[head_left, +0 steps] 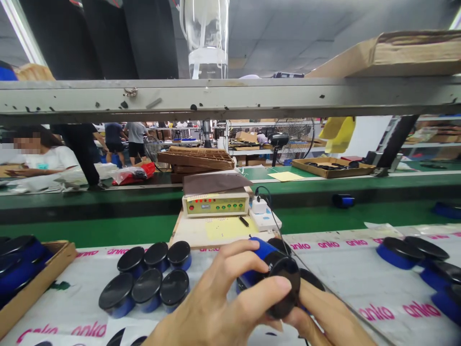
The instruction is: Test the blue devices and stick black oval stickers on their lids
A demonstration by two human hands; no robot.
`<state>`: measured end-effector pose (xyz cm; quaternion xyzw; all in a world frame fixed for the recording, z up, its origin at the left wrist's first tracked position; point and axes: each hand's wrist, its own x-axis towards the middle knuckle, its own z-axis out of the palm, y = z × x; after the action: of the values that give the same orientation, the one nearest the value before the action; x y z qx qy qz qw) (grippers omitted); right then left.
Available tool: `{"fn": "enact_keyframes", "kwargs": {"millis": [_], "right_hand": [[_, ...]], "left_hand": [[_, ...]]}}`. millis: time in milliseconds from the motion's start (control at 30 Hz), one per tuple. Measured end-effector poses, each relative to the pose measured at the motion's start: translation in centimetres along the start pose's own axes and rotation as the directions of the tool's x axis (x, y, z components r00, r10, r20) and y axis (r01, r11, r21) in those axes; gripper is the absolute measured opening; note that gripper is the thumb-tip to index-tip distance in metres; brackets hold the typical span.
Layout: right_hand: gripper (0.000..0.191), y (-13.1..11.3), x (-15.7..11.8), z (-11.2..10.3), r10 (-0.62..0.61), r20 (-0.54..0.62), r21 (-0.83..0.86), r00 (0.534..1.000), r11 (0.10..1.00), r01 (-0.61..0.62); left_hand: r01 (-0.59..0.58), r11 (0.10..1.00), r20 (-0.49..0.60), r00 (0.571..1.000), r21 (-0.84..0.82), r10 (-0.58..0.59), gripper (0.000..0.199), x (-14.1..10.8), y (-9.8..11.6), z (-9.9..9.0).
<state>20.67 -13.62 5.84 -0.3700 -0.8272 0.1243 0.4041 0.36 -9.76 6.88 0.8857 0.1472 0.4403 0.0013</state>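
Note:
A blue cylinder with a black round end [286, 300] is held up in front of me, tilted, its black end facing me. My left hand [226, 293] is closed round it, with the thumb on the black end and the fingers over the blue side. From the right, my right hand [324, 312] grips its lower edge; most of those fingers are hidden behind it. More black-topped blue round pieces, including this one [175, 288], stand in two rows to the left. A dark cable [306, 264] slants past the right side of the held cylinder.
Anko-printed sheeting [334, 259] covers the bench. A cardboard tray [39, 293] of blue pieces is at left; more blue pieces [399, 252] lie at right. Ahead are a control box [216, 204], a white plug [259, 205] and a green conveyor [137, 233]. A person sits at far left.

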Motion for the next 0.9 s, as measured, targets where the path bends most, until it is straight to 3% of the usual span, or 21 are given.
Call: {"fn": "enact_keyframes", "kwargs": {"millis": [200, 400, 567, 700, 900], "right_hand": [[0.027, 0.6, 0.4, 0.3, -0.098, 0.016, -0.025, 0.995, 0.995, 0.098], [0.02, 1.3, -0.1, 0.8, -0.085, -0.001, -0.02, 0.996, 0.996, 0.085], [0.021, 2.9, -1.6, 1.3, 0.019, 0.081, -0.049, 0.997, 0.999, -0.015], [0.023, 3.5, -2.6, 1.4, 0.116, 0.054, -0.08, 0.992, 0.991, -0.111], [0.041, 2.7, -2.0, 1.1, 0.093, 0.062, -0.105, 0.994, 0.991, -0.086]], "left_hand": [[-0.061, 0.995, 0.046, 0.997, 0.077, 0.058, 0.06, 0.2, 0.3, -0.4], [-0.155, 0.98, -0.112, 0.979, 0.126, 0.17, 0.036, 1.4, 0.0, -0.4], [-0.08, 0.997, -0.072, 0.994, 0.023, 0.081, 0.047, 1.0, 0.2, -0.3], [-0.052, 0.997, 0.005, 0.999, 0.054, 0.052, 0.066, 0.2, 0.6, -0.6], [-0.056, 0.995, 0.092, 0.995, 0.085, 0.048, 0.072, 0.3, 0.8, -1.0]]}}
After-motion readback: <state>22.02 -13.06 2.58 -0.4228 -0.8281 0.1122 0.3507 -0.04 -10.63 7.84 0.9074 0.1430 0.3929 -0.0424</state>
